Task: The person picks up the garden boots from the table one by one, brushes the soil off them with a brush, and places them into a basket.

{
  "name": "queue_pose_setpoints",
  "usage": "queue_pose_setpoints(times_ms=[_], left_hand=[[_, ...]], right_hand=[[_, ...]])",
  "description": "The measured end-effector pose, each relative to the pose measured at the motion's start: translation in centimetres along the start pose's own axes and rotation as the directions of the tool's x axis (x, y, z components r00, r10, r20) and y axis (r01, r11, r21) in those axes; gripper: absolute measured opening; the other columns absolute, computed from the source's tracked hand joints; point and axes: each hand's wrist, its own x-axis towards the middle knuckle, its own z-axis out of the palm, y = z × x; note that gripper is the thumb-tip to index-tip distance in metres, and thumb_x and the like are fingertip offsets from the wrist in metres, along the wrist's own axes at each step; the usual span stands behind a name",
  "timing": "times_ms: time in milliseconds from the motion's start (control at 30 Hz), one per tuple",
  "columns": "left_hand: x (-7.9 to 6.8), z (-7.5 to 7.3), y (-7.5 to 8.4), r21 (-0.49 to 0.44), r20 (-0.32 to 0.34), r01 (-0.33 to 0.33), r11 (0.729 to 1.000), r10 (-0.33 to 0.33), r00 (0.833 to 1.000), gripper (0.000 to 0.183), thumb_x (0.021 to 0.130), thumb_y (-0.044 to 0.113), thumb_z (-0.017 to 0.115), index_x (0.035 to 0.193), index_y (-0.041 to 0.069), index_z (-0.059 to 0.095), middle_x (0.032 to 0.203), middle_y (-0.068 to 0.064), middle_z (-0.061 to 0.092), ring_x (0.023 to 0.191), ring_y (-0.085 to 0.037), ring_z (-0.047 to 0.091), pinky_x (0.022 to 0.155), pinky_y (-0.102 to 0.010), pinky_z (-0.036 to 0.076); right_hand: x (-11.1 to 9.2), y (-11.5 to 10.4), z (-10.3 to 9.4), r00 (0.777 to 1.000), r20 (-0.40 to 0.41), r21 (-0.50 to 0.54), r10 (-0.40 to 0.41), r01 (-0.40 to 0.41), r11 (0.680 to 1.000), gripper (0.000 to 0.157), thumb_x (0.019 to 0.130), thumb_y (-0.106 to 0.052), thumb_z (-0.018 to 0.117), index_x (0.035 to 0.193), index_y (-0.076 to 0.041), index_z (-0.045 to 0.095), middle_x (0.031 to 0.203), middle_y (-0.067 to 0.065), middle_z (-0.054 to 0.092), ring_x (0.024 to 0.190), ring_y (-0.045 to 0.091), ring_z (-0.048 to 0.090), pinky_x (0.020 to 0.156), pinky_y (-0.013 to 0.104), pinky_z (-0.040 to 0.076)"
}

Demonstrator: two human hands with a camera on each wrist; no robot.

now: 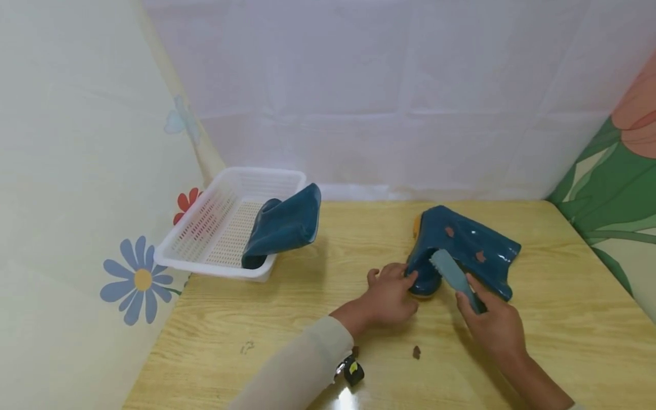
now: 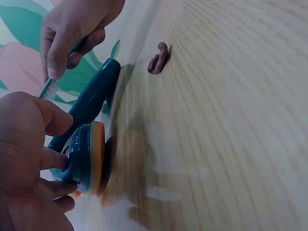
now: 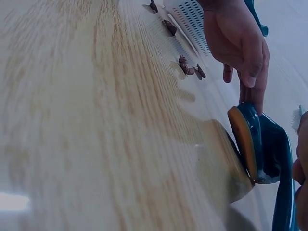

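A dark teal rubber boot (image 1: pixel 463 245) with an orange-yellow sole lies on its side on the table, its toe toward my left hand. Brown patches (image 1: pixel 480 256) mark its shaft. My left hand (image 1: pixel 392 296) touches the toe with its fingertips, the fingers extended, as the right wrist view also shows. In my right hand (image 1: pixel 494 324) I grip a grey-blue brush (image 1: pixel 451 270) by its handle. The brush head overlaps the boot's ankle in the head view. Pale bristles (image 3: pixel 296 119) show at the edge of the right wrist view.
At the left stands a white perforated basket (image 1: pixel 205 259). A second teal boot (image 1: pixel 287 222) leans in it, its shaft sticking out over the right rim. Small brown lumps (image 1: pixel 416 352) lie on the wooden table (image 1: pixel 579 341) near me. A white backdrop (image 1: pixel 333 102) rises behind.
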Motion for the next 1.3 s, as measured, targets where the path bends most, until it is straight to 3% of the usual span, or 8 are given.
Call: queue_pose_setpoints(times_ms=[200,367,567,700,833,967,1067,1300], left_hand=[[-1.5,-1.2,-1.7,-0.039,0.013,-0.002,0.999,0.002,1.000,0.066,0.096,0.035,0.058,0.158,0.016,0.042,0.162,-0.002,0.034,0.152,-0.020,0.019,0.110,-0.063,0.013],[-2.9,-2.1,-3.6,-0.073,0.021,-0.028,0.997,0.030,0.999,0.066,0.094,0.036,0.056,0.156,0.017,0.045,0.162,-0.003,0.035,0.152,-0.023,0.019,0.109,-0.065,0.011],[-4.3,-2.9,-5.4,-0.049,0.000,-0.033,0.998,0.033,0.999,0.063,0.094,0.037,0.058,0.153,0.017,0.051,0.160,-0.004,0.039,0.152,-0.025,0.020,0.108,-0.068,0.010],[-4.9,-3.3,-6.0,-0.037,-0.032,-0.030,0.999,0.029,0.999,0.060,0.093,0.036,0.062,0.149,0.016,0.056,0.156,-0.006,0.045,0.151,-0.028,0.024,0.107,-0.069,0.011],[-5.2,-3.5,-6.3,-0.038,-0.055,-0.029,0.999,0.027,0.998,0.054,0.093,0.035,0.063,0.144,0.019,0.062,0.152,-0.005,0.049,0.149,-0.029,0.026,0.107,-0.069,0.009],[-4.8,-3.5,-5.9,0.013,-0.117,-0.054,0.998,0.055,0.992,0.041,0.097,0.036,0.064,0.136,0.024,0.067,0.156,-0.007,0.041,0.149,-0.029,0.024,0.108,-0.067,0.009],[-4.1,-3.5,-4.7,0.124,-0.146,-0.105,0.987,0.123,0.982,0.035,0.099,0.036,0.062,0.133,0.027,0.068,0.164,-0.008,0.028,0.152,-0.028,0.017,0.110,-0.066,0.012],[-1.0,-2.5,-1.2,0.440,-0.049,-0.196,0.876,0.241,0.969,0.037,0.104,0.039,0.053,0.140,0.035,0.064,0.170,0.001,0.014,0.156,-0.028,0.000,0.116,-0.061,0.013]], right_hand=[[-0.1,0.2,-0.1,0.999,-0.034,0.024,-0.035,0.035,0.999,0.047,0.082,-0.005,0.082,0.125,0.007,0.069,0.092,0.032,0.070,0.067,0.032,0.070,0.049,0.032,0.045],[0.0,0.5,-0.1,0.995,-0.067,0.048,-0.072,0.075,0.996,0.048,0.079,-0.002,0.084,0.125,0.006,0.070,0.104,0.030,0.070,0.081,0.044,0.072,0.056,0.029,0.048],[-0.1,0.4,-0.3,0.997,-0.064,0.051,-0.048,0.051,0.997,0.048,0.080,-0.003,0.084,0.126,0.004,0.070,0.101,0.030,0.071,0.082,0.044,0.072,0.058,0.022,0.046],[-0.1,0.4,-0.4,0.998,-0.055,0.049,-0.032,0.035,0.998,0.048,0.080,-0.004,0.083,0.125,0.005,0.070,0.098,0.032,0.070,0.068,0.030,0.068,0.052,0.018,0.038],[0.0,0.4,-0.4,0.998,-0.058,0.048,-0.035,0.038,0.998,0.047,0.080,-0.004,0.082,0.125,0.006,0.069,0.099,0.032,0.070,0.067,0.026,0.065,0.052,0.018,0.039],[0.0,0.5,-0.4,0.998,-0.053,0.044,-0.031,0.034,0.998,0.048,0.081,-0.004,0.082,0.126,0.005,0.069,0.097,0.033,0.070,0.067,0.027,0.064,0.053,0.017,0.039],[-0.1,0.6,-0.4,0.998,-0.049,0.044,-0.028,0.031,0.999,0.048,0.081,-0.004,0.082,0.126,0.005,0.069,0.095,0.033,0.070,0.065,0.023,0.061,0.053,0.016,0.037],[0.0,0.5,-0.2,0.992,-0.099,0.059,-0.076,0.082,0.995,0.049,0.077,0.001,0.084,0.124,0.007,0.070,0.097,0.032,0.071,0.069,0.027,0.065,0.056,0.014,0.040]])
